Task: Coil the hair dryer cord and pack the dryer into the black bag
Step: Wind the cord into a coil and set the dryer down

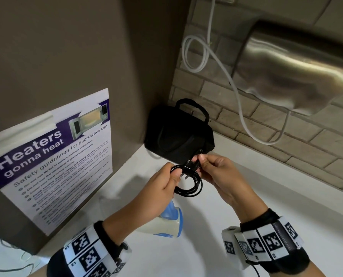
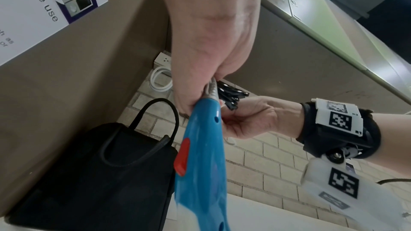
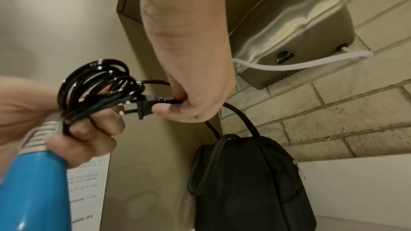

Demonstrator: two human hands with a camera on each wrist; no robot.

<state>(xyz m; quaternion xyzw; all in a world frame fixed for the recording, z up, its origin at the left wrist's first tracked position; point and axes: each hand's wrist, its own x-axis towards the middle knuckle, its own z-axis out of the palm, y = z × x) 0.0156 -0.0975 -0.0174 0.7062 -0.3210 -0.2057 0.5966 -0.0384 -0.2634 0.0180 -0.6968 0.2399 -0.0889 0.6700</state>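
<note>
The glossy black coiled cord [image 3: 98,83] is bunched against the handle end of the blue-and-cream plastic hair dryer [image 1: 167,220], both clenched in the left hand [image 1: 162,184]. The right hand [image 1: 216,172] pinches the black two-pin plug [image 3: 146,105] just beside the coil. Best to tuck that plug through the loops snugly before turning to the black fabric bag [image 1: 178,134] just behind the coil.
</note>
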